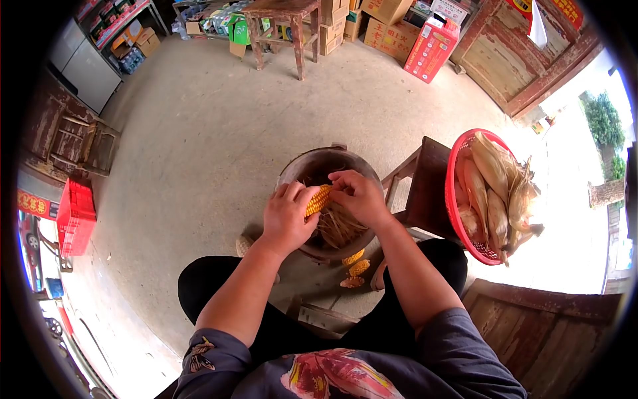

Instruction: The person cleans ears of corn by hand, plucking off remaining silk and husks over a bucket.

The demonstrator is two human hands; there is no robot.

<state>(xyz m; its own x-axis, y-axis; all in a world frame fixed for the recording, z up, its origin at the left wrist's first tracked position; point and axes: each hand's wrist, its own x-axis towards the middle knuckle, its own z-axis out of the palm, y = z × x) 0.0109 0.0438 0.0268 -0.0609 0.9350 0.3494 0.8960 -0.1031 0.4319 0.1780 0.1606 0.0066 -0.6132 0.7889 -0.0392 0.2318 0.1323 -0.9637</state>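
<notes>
My left hand (pixel 288 216) is wrapped round a husked yellow ear of corn (pixel 319 201), held tilted above a wooden bucket (pixel 365 166). My right hand (pixel 361 198) is curled at the upper right end of the ear, its fingertips and thumb against it; the exact contact is partly hidden. Loose dry husks (pixel 337 226) lie inside the bucket below both hands. On the floor between my feet rest a few husked yellow ears (pixel 359 267), close to the near side of the bucket.
At right, a red plastic basket (pixel 453 199) full of ears in dry husks (pixel 495 189) sits on a dark wooden stool (pixel 428 193). A red crate (pixel 76 216) stands far left. A wooden table (pixel 282 8) and cardboard boxes (pixel 392 38) are at the back.
</notes>
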